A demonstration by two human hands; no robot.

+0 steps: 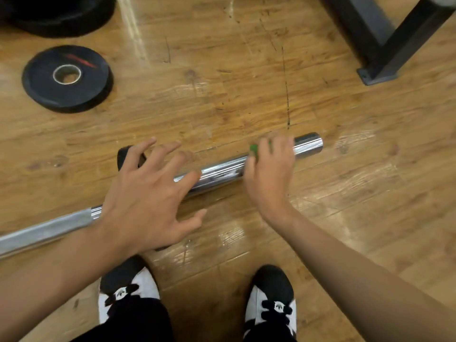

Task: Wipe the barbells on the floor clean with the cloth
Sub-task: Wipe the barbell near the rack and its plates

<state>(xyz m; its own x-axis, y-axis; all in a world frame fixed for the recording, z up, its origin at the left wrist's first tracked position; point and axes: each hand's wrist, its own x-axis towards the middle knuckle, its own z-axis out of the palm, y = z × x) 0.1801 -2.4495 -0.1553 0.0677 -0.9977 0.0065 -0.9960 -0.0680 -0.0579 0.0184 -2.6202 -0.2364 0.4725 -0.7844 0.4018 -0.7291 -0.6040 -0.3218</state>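
A chrome barbell [219, 172] lies on the wooden floor, running from the lower left edge up to its sleeve end at the right. My right hand [270, 171] curls over the sleeve near that end and grips a green cloth [254, 149], of which only a small bit shows above my fingers. My left hand [150, 191] hovers with fingers spread over the barbell's collar, hiding that part; I cannot tell if it touches the bar. A dark object [127, 156] peeks out behind the left fingers.
A black weight plate [66, 79] lies flat at the upper left, with a larger black plate [59, 13] beyond it. A dark metal rack foot [380, 72] stands at the upper right. My two black-and-white shoes [271, 302] are at the bottom.
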